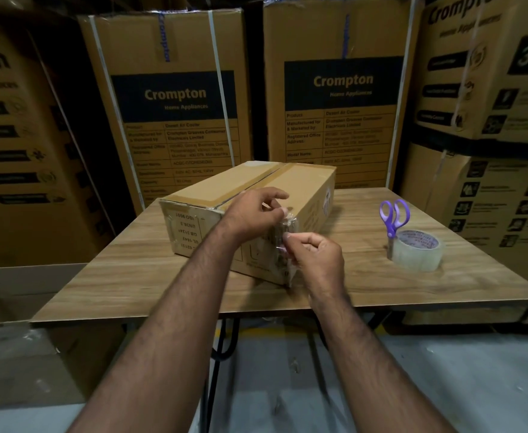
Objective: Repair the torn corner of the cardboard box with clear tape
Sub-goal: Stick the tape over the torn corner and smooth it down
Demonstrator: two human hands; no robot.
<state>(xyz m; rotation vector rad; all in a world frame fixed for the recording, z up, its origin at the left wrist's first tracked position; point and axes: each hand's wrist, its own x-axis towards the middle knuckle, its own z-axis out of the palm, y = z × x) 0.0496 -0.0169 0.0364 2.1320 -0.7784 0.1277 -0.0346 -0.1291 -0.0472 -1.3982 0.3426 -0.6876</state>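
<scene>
A brown cardboard box (pixel 225 189) lies on a wooden table (pixel 150 276), one vertical corner edge turned toward me. A strip of clear tape (pixel 286 226) runs down that near corner. My left hand (pixel 253 214) holds the strip's upper end against the box's top corner with thumb and fingers. My right hand (pixel 315 260) pinches the strip lower down, thumb and forefinger closed on it. The lower corner is partly hidden behind my right hand.
Purple-handled scissors (pixel 394 214) and a roll of clear tape (pixel 419 250) sit on the table's right side. Tall printed cartons (pixel 175 98) stand close behind and on both sides. An open carton (pixel 22 292) stands at lower left. Grey floor lies below.
</scene>
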